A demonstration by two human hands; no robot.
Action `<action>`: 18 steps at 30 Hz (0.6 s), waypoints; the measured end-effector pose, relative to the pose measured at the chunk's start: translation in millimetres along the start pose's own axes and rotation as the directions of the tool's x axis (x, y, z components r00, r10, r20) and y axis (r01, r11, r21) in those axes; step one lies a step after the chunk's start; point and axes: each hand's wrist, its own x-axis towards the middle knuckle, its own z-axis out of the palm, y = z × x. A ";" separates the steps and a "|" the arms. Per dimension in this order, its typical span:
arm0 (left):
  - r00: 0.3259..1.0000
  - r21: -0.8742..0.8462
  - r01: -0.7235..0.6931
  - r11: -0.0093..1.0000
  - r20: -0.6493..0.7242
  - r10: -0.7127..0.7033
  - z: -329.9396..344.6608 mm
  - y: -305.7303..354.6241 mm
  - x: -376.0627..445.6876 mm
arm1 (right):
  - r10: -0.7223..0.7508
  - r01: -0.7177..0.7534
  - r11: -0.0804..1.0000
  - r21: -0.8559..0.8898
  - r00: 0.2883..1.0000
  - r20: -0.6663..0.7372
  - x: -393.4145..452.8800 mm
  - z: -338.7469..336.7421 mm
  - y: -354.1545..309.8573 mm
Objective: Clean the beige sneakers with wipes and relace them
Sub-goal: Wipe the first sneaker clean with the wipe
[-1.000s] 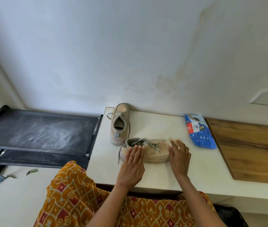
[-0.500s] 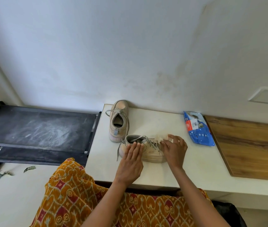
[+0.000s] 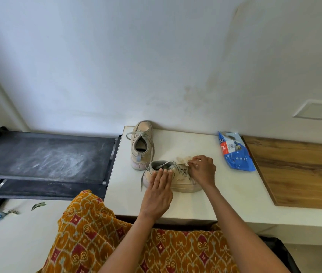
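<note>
Two beige sneakers sit on a white table (image 3: 225, 196). The near sneaker (image 3: 181, 180) lies sideways, toe to the right, with grey laces loose. My left hand (image 3: 159, 191) rests flat against its heel side, fingers together, steadying it. My right hand (image 3: 202, 170) pinches a crumpled wipe (image 3: 182, 159) against the sneaker's upper near the laces. The far sneaker (image 3: 142, 144) stands upright behind it, toe toward the wall, laces in.
A blue pack of wipes (image 3: 235, 152) lies on the table to the right. A wooden board (image 3: 302, 170) adjoins the table's right side. A black dusty rack (image 3: 46, 154) stands to the left. Patterned orange cloth (image 3: 136, 243) covers my lap.
My right hand has slid the wipe leftward from the sneaker's toe up to the lace area. My left hand stays on the heel side.
</note>
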 end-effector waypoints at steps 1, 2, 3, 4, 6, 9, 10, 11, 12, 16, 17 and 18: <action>1.000 -0.003 0.002 1.000 -0.002 -0.002 -1.3 1.4 0.3 | -0.044 0.045 0.999 -0.018 0.999 0.031 2.6 -0.7 -7.8; 1.000 -0.012 0.010 1.000 -0.003 -0.010 -2.4 3.0 0.3 | -0.091 0.092 0.995 -0.022 0.994 0.068 4.0 1.2 -16.5; 1.000 -0.021 0.017 1.000 -0.008 -0.017 -3.7 5.0 0.3 | -0.135 0.137 0.991 -0.014 0.987 0.092 4.4 4.0 -23.8; 1.000 -0.031 0.023 0.999 -0.017 -0.024 -4.5 7.1 0.3 | -0.174 0.175 0.985 -0.002 0.980 0.092 3.2 6.2 -28.7; 0.999 -0.044 0.023 0.999 -0.040 -0.024 -3.5 8.7 -0.5 | -0.214 0.215 0.976 -0.015 0.976 0.047 -3.8 6.1 -26.5; 0.999 -0.029 0.027 0.999 -0.032 -0.028 -3.2 5.4 -0.3 | -0.222 0.210 0.961 -0.182 0.974 -0.048 -17.0 -2.2 0.9; 0.999 -0.025 0.029 0.999 -0.023 -0.029 -3.3 4.4 0.2 | -0.202 0.180 0.951 -0.251 0.977 -0.068 -20.4 -6.1 11.7; 1.000 -0.017 0.025 1.000 -0.017 -0.025 -3.1 3.9 0.1 | -0.174 0.140 0.942 -0.305 0.981 -0.089 -22.3 -9.6 20.6; 1.000 -0.009 0.017 1.000 -0.014 -0.017 -3.1 4.2 0.1 | -0.147 0.104 0.938 -0.331 0.983 -0.108 -22.8 -13.2 25.5; 0.999 -0.008 0.009 1.000 -0.035 -0.009 -6.0 6.5 0.3 | -0.085 0.069 0.962 -0.263 0.995 -0.053 -15.9 -16.6 0.7; 0.999 -0.007 0.011 1.000 -0.033 -0.011 -7.3 7.4 0.3 | -0.063 0.057 0.977 -0.207 0.998 -0.019 -14.6 -14.5 -8.5; 1.000 -0.007 0.010 1.000 -0.030 -0.010 -8.4 8.0 0.2 | -0.062 0.063 0.983 -0.170 0.998 0.016 -14.2 -11.3 -13.7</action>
